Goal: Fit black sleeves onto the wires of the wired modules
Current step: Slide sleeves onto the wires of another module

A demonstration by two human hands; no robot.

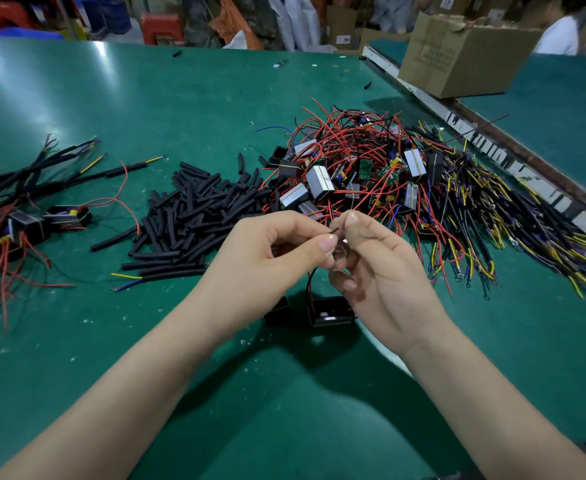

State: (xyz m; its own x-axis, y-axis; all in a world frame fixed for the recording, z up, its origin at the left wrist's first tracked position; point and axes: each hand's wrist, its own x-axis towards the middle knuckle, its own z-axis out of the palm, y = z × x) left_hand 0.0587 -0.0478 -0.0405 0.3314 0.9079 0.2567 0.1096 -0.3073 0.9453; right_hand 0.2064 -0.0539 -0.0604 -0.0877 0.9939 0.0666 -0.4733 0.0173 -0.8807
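My left hand [270,261] and my right hand [374,268] meet above the green table [180,98], fingertips pinching thin black and red wires [310,289]. Those wires run down to a black module [331,311] that hangs just under my hands, near the table. A heap of short black sleeves [194,216] lies left of my hands. Behind them sits a tangle of wired modules [364,171] with red wires. Modules with sleeves fitted [25,209] lie at the far left. Whether a sleeve is between my fingers, I cannot tell.
A bundle of yellow, blue and black wires with ring terminals [513,237] spreads at the right. A cardboard box [464,53] stands at the back right beside a metal rail [492,147]. Loose sleeve pieces lie scattered far back.
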